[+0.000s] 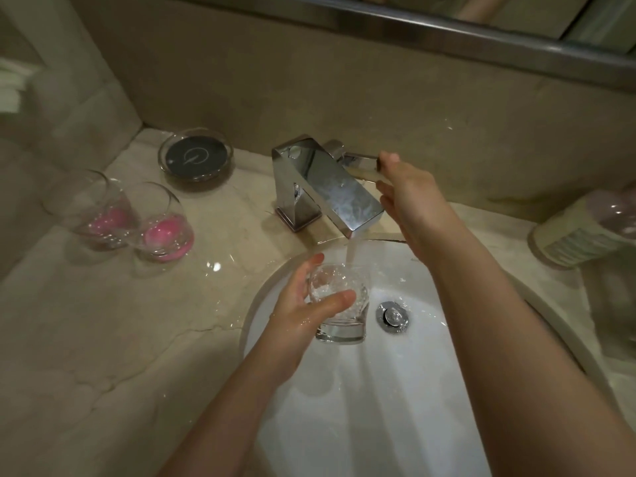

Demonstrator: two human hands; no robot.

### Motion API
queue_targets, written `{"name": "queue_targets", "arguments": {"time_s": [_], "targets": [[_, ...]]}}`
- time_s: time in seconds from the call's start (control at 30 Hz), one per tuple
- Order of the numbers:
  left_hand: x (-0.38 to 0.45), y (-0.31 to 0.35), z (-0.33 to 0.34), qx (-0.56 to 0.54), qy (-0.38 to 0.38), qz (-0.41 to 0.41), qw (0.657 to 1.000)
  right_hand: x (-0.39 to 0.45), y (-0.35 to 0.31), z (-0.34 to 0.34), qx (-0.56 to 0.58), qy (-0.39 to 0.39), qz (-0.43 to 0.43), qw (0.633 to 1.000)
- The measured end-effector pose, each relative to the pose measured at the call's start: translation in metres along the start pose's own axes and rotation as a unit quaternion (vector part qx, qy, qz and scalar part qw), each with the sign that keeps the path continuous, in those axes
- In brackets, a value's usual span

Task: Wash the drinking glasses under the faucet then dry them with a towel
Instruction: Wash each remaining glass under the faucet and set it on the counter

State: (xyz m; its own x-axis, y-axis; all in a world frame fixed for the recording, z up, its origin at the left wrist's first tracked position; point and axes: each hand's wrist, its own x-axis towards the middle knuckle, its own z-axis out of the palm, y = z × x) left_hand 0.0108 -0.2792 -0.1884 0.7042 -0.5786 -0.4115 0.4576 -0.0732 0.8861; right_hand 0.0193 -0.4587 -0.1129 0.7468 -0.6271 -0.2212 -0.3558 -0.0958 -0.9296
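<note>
My left hand (303, 304) grips a clear drinking glass (340, 321) upright over the white sink (395, 390), thumb across its front. Water runs from the chrome faucet (327, 187) straight into the glass, which is filling and bubbling. My right hand (406, 191) reaches behind the spout and pinches the faucet's side lever (361, 163) between thumb and fingers. Two more clear glasses (103, 211) (161, 225) stand on the counter at the left, each with something pink inside.
A round glass dish with a dark insert (196, 156) sits on the marble counter (103, 339) behind the two glasses. A pale bottle (585, 232) lies at the right. The sink drain (392, 316) is beside the held glass. Water droplets wet the counter.
</note>
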Motion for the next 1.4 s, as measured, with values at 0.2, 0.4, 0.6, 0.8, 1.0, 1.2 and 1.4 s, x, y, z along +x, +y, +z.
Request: {"name": "queue_targets", "arguments": {"time_s": [0.2,0.4,0.6,0.8,1.0,1.2,1.4], "targets": [[-0.001,0.0,0.001,-0.001,0.002,0.002,1.0,-0.012,0.006,0.004,-0.019,0.015,-0.026,0.999],[-0.007,0.001,0.006,0.013,0.002,0.019,1.0,-0.042,0.007,-0.001,0.032,0.026,-0.006,0.999],[-0.007,-0.006,0.014,-0.001,-0.041,-0.034,0.999,-0.098,0.039,-0.024,0.116,0.059,0.145,0.981],[-0.016,-0.01,0.032,0.037,-0.063,-0.112,0.991,-0.139,0.071,-0.032,0.136,0.001,0.238,0.962],[-0.029,-0.016,0.045,0.074,-0.139,-0.168,0.973,-0.153,0.086,-0.039,0.135,0.034,0.3,0.944],[-0.043,-0.017,0.056,0.098,-0.177,-0.181,0.963,-0.178,0.087,-0.046,0.154,0.087,0.306,0.935],[-0.066,-0.009,0.077,0.102,-0.183,-0.158,0.965,-0.219,0.081,-0.061,0.195,0.165,0.259,0.931]]}}
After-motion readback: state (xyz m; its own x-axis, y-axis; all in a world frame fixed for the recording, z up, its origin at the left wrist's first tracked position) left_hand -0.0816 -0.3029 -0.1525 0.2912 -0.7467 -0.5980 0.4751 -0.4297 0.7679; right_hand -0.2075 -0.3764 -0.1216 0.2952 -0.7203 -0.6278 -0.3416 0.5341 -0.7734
